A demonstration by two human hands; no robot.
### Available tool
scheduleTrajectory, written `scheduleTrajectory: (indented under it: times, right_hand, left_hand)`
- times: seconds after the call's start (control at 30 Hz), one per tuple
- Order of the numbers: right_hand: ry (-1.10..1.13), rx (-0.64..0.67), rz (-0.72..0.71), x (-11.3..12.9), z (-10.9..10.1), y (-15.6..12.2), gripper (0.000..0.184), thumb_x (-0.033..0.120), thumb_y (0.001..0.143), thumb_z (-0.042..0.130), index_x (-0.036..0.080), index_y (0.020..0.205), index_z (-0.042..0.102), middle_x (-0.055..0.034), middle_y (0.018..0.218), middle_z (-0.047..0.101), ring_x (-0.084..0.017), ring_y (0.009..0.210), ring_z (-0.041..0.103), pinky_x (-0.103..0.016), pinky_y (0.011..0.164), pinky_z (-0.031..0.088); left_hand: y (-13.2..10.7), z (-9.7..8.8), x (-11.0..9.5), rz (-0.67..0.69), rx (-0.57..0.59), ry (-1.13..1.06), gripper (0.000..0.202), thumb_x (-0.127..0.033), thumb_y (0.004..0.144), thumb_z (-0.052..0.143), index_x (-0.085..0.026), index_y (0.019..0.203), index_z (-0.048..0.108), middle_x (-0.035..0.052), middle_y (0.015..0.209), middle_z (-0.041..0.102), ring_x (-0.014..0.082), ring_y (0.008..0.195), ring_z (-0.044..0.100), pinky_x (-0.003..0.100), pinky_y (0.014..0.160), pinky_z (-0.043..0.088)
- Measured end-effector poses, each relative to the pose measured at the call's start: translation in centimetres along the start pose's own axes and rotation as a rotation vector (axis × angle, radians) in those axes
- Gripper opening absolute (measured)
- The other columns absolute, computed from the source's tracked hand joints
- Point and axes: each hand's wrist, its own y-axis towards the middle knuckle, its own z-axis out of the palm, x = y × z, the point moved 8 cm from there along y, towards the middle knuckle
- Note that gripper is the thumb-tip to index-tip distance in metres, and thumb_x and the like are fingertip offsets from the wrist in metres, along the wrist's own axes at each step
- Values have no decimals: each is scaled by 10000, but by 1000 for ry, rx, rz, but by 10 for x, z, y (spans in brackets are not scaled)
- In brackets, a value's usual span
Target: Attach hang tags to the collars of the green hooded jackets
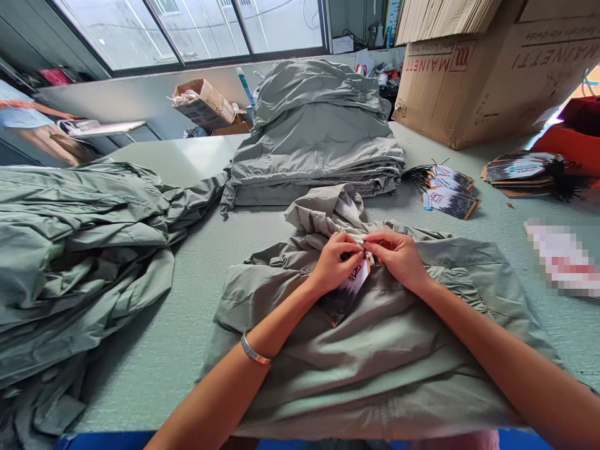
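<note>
A grey-green jacket (375, 350) lies spread on the table in front of me, its hood bunched at the far end. My left hand (332, 261) and my right hand (398, 256) meet at the jacket's collar, both with fingers pinched together. Between them hangs a printed hang tag (349, 289) on a thin black string. The left hand's fingers hold the tag's top, and the right hand pinches the string beside it. A silver bangle (254, 351) sits on my left wrist.
A neat stack of folded jackets (319, 144) stands behind, a loose heap of jackets (75, 250) lies at the left. Piles of hang tags (450, 190) sit at the right, with more tags (520, 170) further right. Large cardboard boxes (487, 69) stand at the back right.
</note>
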Motion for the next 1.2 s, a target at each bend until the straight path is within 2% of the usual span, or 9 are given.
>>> scheduleTrajectory:
  times: [0.2,0.3,0.5,0.67,0.8,0.93,1.2]
  right_hand:
    - [-76,-21,-2,2,-1,-3,175,353,704,689,184,748,672,12,630,602,-99,491,458,-246,459,343]
    - [-177,-11,-64,8,1,-5,139,322,740,645,184,754,651,13,639,586,-105,513,459,-248,477,345]
    - [-333,19,-198,19,5,-6,102,231,779,579,198,820,667,-18,780,624,-117,567,492,-265,532,393]
    - [-351,73,-187,17,6,-6,129,250,795,598,219,869,700,-23,779,624,-137,591,507,-279,550,406]
    - [-324,60,-194,19,5,-6,103,284,795,624,210,779,693,-34,816,621,-124,578,486,-278,534,386]
    - [-215,-23,-142,15,-1,-4,136,327,771,661,197,731,659,-17,776,607,-112,570,479,-267,539,380]
    - [-45,-81,44,-5,-7,1,302,474,690,709,182,720,635,36,542,514,-106,497,438,-259,504,348]
  left_hand:
    - [-1,2,-4,-9,-4,36,71,-218,819,686,-172,777,720,48,793,614,184,810,548,332,776,441]
    - [-2,3,-5,22,-31,10,111,-233,848,662,-172,772,716,50,773,612,178,789,546,336,770,442]
    - [-3,4,-7,66,-34,1,166,-281,865,646,-174,757,712,55,764,613,178,788,544,345,765,451]
    - [-3,4,-7,70,-30,3,138,-251,855,646,-179,758,713,57,775,622,180,798,548,351,773,454]
    - [-3,6,-6,68,-18,8,137,-255,855,651,-186,757,719,53,768,628,178,795,554,349,781,450]
    - [-3,6,-5,49,-20,8,162,-280,861,661,-179,752,725,52,758,616,178,784,545,342,767,437]
    - [-3,8,-2,32,13,20,256,-339,890,634,-173,720,730,52,740,601,172,771,523,329,745,423]
